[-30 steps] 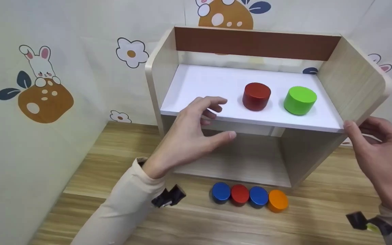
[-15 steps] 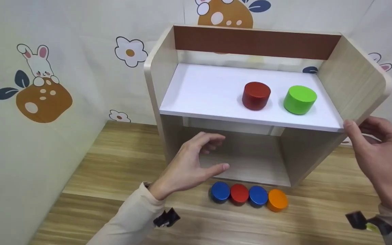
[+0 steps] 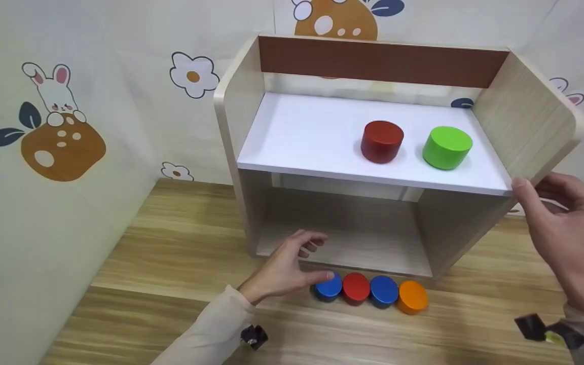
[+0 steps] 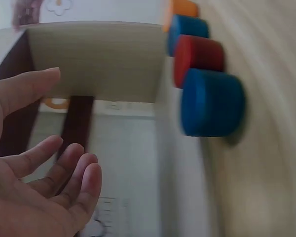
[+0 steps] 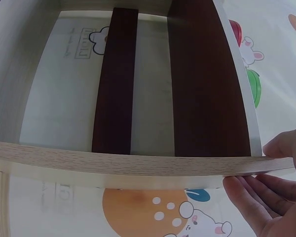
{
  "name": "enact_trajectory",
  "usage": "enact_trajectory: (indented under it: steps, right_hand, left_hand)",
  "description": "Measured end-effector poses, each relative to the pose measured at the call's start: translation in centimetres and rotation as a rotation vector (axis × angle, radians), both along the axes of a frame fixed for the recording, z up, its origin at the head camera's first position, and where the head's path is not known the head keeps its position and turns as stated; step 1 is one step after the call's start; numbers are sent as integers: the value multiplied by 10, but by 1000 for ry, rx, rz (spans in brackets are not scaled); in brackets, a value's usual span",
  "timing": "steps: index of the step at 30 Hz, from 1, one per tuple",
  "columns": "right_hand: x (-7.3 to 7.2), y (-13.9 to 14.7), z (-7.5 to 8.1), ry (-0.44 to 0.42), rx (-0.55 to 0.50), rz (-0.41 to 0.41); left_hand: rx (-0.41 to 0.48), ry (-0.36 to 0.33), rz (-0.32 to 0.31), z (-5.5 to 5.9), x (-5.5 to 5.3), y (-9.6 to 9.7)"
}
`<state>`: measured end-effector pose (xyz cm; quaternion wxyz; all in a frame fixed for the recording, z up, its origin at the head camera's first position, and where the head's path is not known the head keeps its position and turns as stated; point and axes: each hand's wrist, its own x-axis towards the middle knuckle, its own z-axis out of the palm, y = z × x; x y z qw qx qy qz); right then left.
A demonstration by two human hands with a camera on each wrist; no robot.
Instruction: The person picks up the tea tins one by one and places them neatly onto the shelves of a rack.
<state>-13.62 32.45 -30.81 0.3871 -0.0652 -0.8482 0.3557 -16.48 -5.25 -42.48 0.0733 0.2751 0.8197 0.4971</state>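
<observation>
My left hand (image 3: 288, 266) hovers near the left end of a row of short cylinders, its thumb and fingers spread apart with nothing between them. In the head view the thumb overlaps the leftmost blue cylinder (image 3: 328, 287). Beside that one stand a red cylinder (image 3: 356, 288), a second blue cylinder (image 3: 384, 291) and an orange cylinder (image 3: 413, 297). My right hand (image 3: 573, 228) grips the right side panel of a small wooden shelf (image 3: 540, 116), thumb at the front edge and fingers behind, as the right wrist view (image 5: 281, 192) also shows.
On the white upper board (image 3: 302, 132) stand a dark red cylinder (image 3: 382, 142) and a green cylinder (image 3: 447, 147). The row sits on the wood-grain surface (image 3: 170, 243), just in front of the lower compartment (image 3: 373, 228). Patterned walls (image 3: 135, 111) stand behind and to the left.
My left hand has come down from the front edge of the upper board to the left end of the cylinder row. The right hand keeps its grip on the side panel.
</observation>
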Motion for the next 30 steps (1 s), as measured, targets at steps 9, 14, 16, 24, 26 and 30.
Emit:
enact_trajectory:
  steps: [9,14,16,24,26,30]
  right_hand:
    - [0,0,0,-8,8,-8]
    - [0,0,0,-5,17,-9]
    - [-1,0,0,-5,18,-9]
    - [-2,-1,1,6,1,-11]
    - [-2,-1,1,12,-7,-5]
    - [-1,-1,0,27,-14,3]
  left_hand:
    - [3,-69,-6,-35,-4,3]
    - [-32,-100,-6,-49,-2,5]
    - [-39,-101,-13,-56,-2,7]
    - [-84,-119,-10,-73,1,13]
    - [-79,-121,-5,-75,1,14]
    - [-53,-140,2,-77,0,16]
